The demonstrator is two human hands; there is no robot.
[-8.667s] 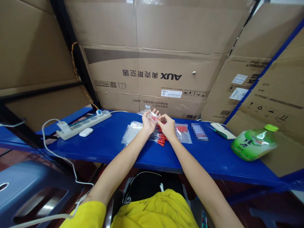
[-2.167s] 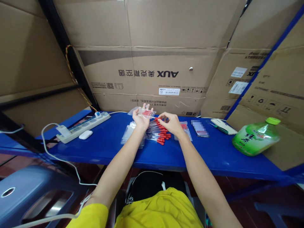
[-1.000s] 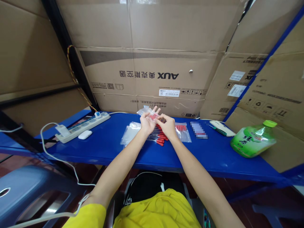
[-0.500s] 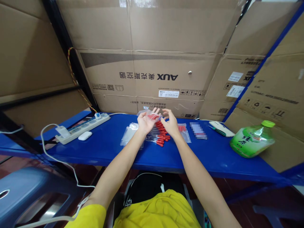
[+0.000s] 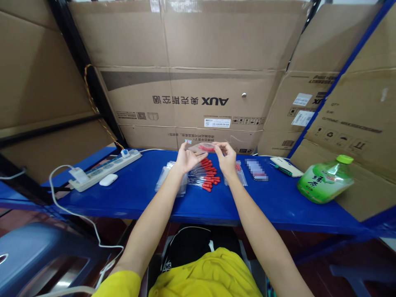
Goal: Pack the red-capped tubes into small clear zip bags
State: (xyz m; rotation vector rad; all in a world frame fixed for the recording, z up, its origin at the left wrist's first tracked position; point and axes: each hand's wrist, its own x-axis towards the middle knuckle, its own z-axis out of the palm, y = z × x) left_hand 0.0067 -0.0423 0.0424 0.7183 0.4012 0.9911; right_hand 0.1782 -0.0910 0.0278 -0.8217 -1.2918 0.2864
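A small clear plastic bag (image 5: 204,147) with red pieces inside is held up between my hands, over the back part of the blue table. My right hand (image 5: 227,159) pinches its right end between thumb and fingers. At the bag's left end my left hand (image 5: 185,160) holds it, palm turned up, with some fingers stretched out beneath. Below lies a fanned pile of thin dark rods with red ends (image 5: 208,177). Left of the pile is a stack of clear plastic bags (image 5: 163,179). Another clear bag with red pieces (image 5: 241,177) lies partly behind my right wrist.
On the left of the blue table (image 5: 130,202) are a power strip (image 5: 105,169) with a plugged-in charger and a white earphone case (image 5: 108,179). To the right lie a blurred-out phone (image 5: 256,170), a green-handled tool (image 5: 283,170) and a green-labelled bottle (image 5: 324,181). Cardboard (image 5: 185,49) walls the back.
The bag has come away from over my left palm and is now stretched between both hands. My right hand has closed on its right end. The view has shifted slightly.
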